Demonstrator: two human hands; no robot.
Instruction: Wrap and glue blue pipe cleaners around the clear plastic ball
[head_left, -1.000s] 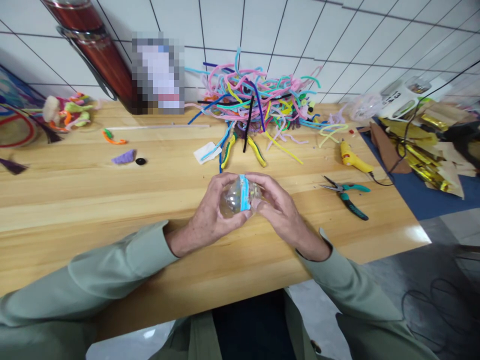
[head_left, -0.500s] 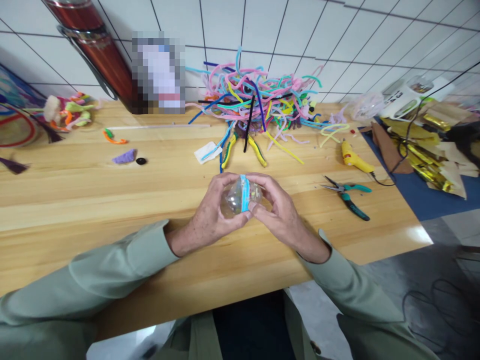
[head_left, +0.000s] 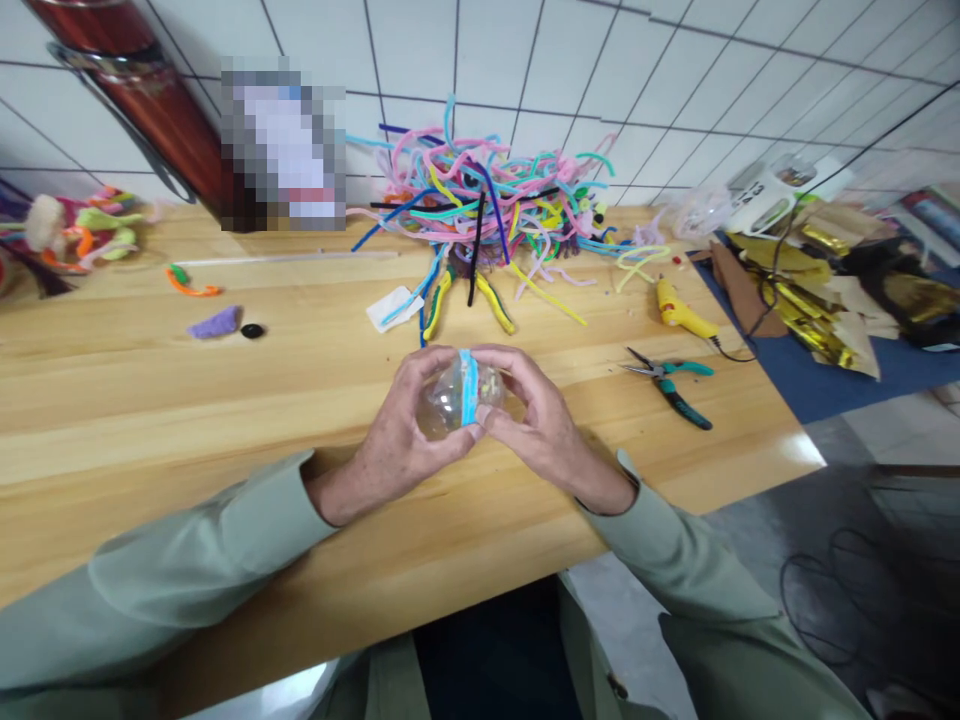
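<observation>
Between my two hands is a clear plastic ball [head_left: 445, 402] with a light blue band [head_left: 469, 388] around its middle. My left hand [head_left: 401, 425] curls round the ball's left side, thumb at its lower front. On the other side my right hand [head_left: 536, 415] grips it, with the thumb pressed near the band and the fingers over the top. Just beyond the ball lie yellow-and-green handled pliers [head_left: 493, 305], their head hidden under a pile of pipe cleaners [head_left: 487, 200]. Teal-handled needle-nose pliers [head_left: 671, 385] lie to the right of my right hand.
A yellow glue gun [head_left: 682, 313] with a black cord rests at the right. Gold foil scraps [head_left: 817, 320] cover a blue surface beyond it. At the left are a purple scrap [head_left: 215, 323], a black round piece [head_left: 253, 331] and a red thermos [head_left: 157, 110] near the tiled wall.
The whole view has shifted, so the table things appear farther left. Both hands keep the same hold on the ball, which looks unchanged.
</observation>
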